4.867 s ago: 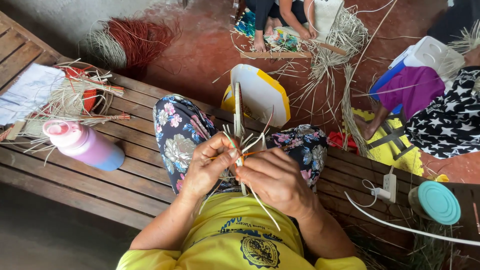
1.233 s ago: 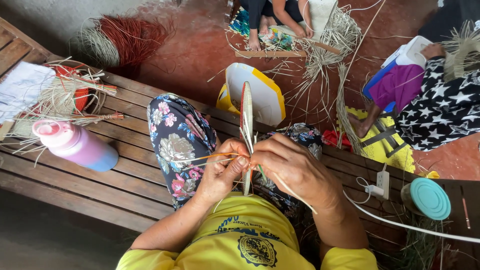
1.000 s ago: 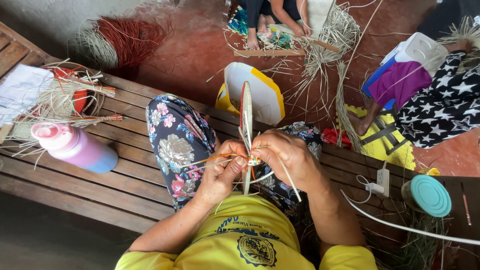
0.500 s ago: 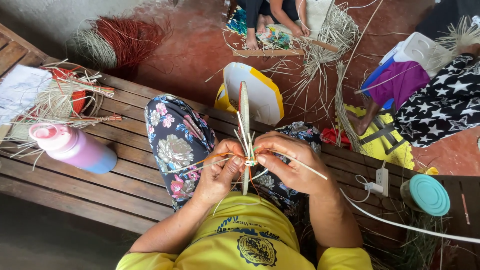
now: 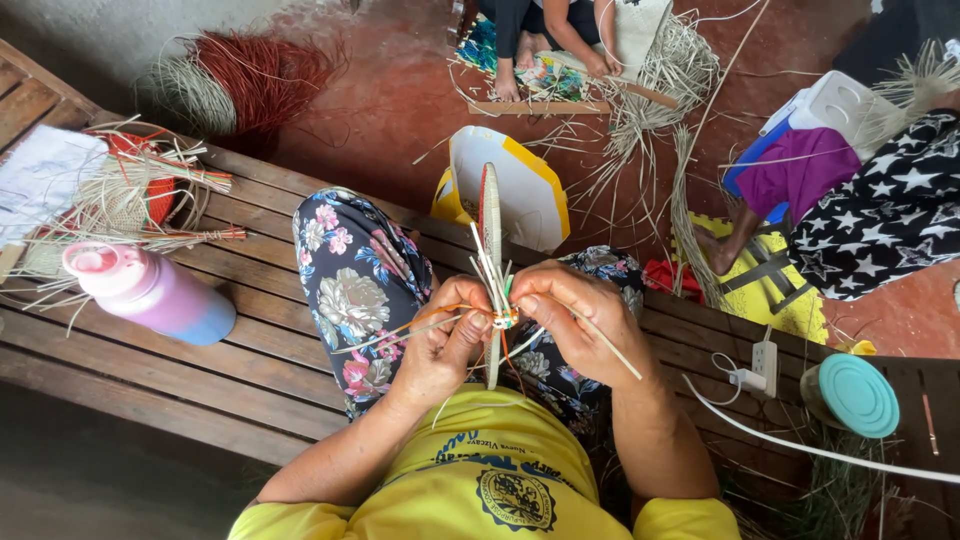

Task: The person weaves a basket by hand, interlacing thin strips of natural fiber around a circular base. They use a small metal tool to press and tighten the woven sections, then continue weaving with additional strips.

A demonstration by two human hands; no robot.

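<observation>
Weaving was partly done: left hand (image 5: 437,345) pinched loose straw strips (image 5: 400,333) beside the flat woven disc (image 5: 490,215) (seen edge-on, upright), whose rim looked only partly bound. Right hand (image 5: 575,320) gripped the disc's edge and one strand at the colourful binding (image 5: 505,318) between both thumbs.

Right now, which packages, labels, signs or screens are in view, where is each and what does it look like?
Round printed emblem on yellow shirt: bottom centre, dark blue ring.
White paper sheet: far left on wooden bench, faint print.
Pink-to-blue plastic bottle: left on the bench, lying down, unlabelled.
Teal-lidded round container: right on the bench, no label showing.
No signs or screens.
</observation>
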